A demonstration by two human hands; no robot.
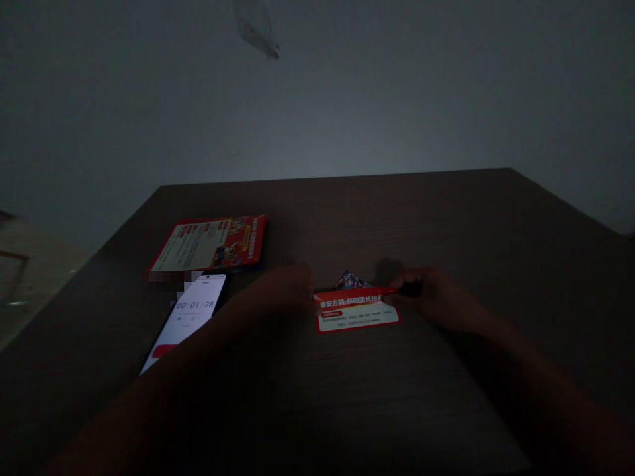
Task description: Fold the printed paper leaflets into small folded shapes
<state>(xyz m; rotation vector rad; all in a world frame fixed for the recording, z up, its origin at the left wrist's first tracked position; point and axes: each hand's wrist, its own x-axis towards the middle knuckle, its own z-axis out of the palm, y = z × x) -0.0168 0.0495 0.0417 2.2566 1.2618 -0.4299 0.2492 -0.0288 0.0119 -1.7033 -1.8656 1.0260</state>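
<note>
A red and white printed leaflet point(354, 317) lies low over the table in front of me, its red upper part folded over. At its left edge my left hand point(292, 289) is closed, the fingertips pinching the paper. My right hand point(421, 291) pinches the opposite end, thumb and fingers together at the red part. Just behind the leaflet, a small multicoloured piece point(352, 279) sticks up; I cannot tell whether it belongs to the same sheet. Dim light leaves the finger details dark.
On the dark wooden table point(397, 218), a stack of similar printed leaflets point(198, 248) lies at the left. Nearer, a phone point(191, 311) showing a timer is partly covered by my left forearm. A pale wall point(372, 99) stands behind, with a clear plastic bag point(255, 26) hanging there.
</note>
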